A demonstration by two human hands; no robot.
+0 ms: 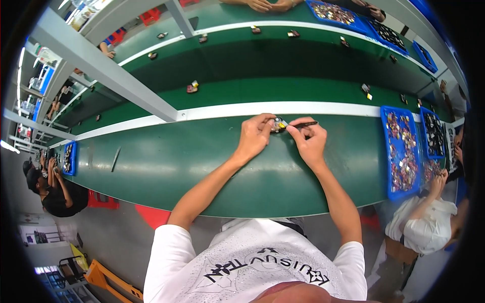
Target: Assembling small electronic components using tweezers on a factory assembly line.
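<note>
Over the green worktable (pixel 202 146), close to its white far rail, my two hands work together. My left hand (pixel 255 134) pinches a small dark electronic part (pixel 278 125) with yellow and silver bits on it. Thumb and fingers of my right hand (pixel 310 139) close round a slim black pen-like tool (pixel 305 124), whose inner end points at the part. The part's underside is hidden by my fingers, and its exact kind is too small to make out.
A thin silver tool (pixel 115 159) lies on the left of the table. At right stand blue trays (pixel 390 151) of small parts, beside a co-worker in white. Small parts (pixel 192 87) sit on the green conveyor belt (pixel 227 91) beyond the rail. A grey post (pixel 126 83) slants at left.
</note>
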